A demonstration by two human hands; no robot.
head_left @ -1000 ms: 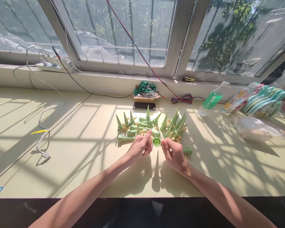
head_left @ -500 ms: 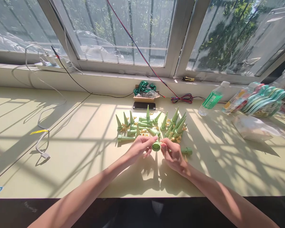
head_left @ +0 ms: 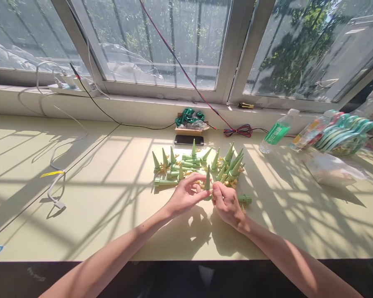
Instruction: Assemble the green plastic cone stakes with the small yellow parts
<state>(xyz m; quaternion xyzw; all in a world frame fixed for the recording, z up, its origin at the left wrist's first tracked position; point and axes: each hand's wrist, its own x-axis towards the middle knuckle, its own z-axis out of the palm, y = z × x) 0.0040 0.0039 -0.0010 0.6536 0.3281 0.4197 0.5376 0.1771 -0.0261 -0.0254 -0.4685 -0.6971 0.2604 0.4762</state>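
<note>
A green plastic cone (head_left: 207,179) stands point up between the thumb and fingers of my left hand (head_left: 185,196). At the cone's right side, near its base, my right hand (head_left: 228,203) is closed in a pinch; a small pale yellow piece (head_left: 211,191) shows at its fingertips, mostly covered. Beyond both hands lie several more green cones (head_left: 194,149), some upright and some on their sides, with small yellow pieces (head_left: 233,182) on and among them. One green cone (head_left: 245,199) lies just right of my right hand, partly hidden by it.
Behind the cones are a black phone (head_left: 189,140) and a small cardboard box (head_left: 191,130) with green material. A water bottle (head_left: 278,131), a plastic bag (head_left: 328,169) and teal items (head_left: 345,132) stand right. A white cable (head_left: 59,204) lies left.
The held cone has turned from showing its round open base towards me to standing point up. My left fingers have shifted around it; my right hand stays pinched beside it.
</note>
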